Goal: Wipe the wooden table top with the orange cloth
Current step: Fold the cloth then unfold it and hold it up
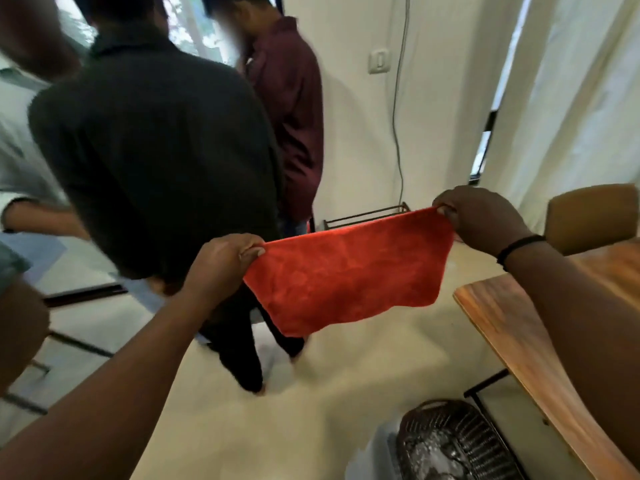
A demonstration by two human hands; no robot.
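Note:
The orange cloth (346, 275) hangs spread out in the air between my two hands, above the floor. My left hand (218, 265) pinches its upper left corner. My right hand (485, 220) pinches its upper right corner, and a black band sits on that wrist. The wooden table top (509, 327) lies at the right, its near corner just right of the cloth; my right forearm covers much of it. The cloth does not touch the table.
People stand close ahead: one in a dark shirt (152, 161), one in a maroon shirt (291, 109), others at the left edge. A dark wicker basket (453, 441) sits on the floor beside the table. A brown chair back (592, 216) stands behind the table. A low metal rack (367, 216) is by the wall.

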